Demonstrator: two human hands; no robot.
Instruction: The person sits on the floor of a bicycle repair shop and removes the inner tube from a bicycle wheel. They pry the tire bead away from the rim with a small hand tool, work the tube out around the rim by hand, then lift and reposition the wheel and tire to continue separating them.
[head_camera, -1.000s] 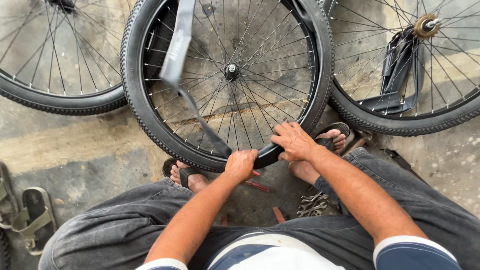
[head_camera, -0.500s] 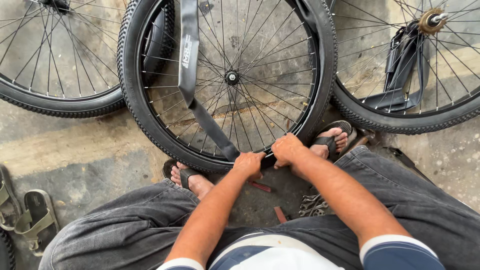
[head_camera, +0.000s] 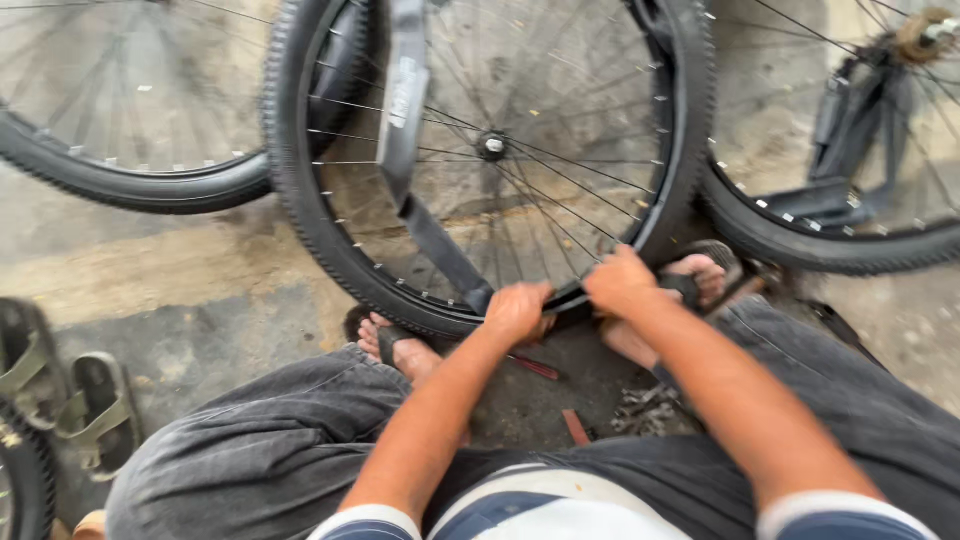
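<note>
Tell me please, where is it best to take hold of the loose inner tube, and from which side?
Grip the inner tube on its flat slack strip above the left hand, coming from the near open side. There it hangs free across the spokes, not tucked under the tyre.

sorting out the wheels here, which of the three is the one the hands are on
The middle wheel. Both hands, left and right, press on its bottom rim, and a loose black tube hangs across its spokes; the left wheel and right wheel sit untouched.

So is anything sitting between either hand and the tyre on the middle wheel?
Nothing visible. Both the left hand and the right hand are already pressed on the tyre at its lower edge, beside the loose inner tube.
</note>
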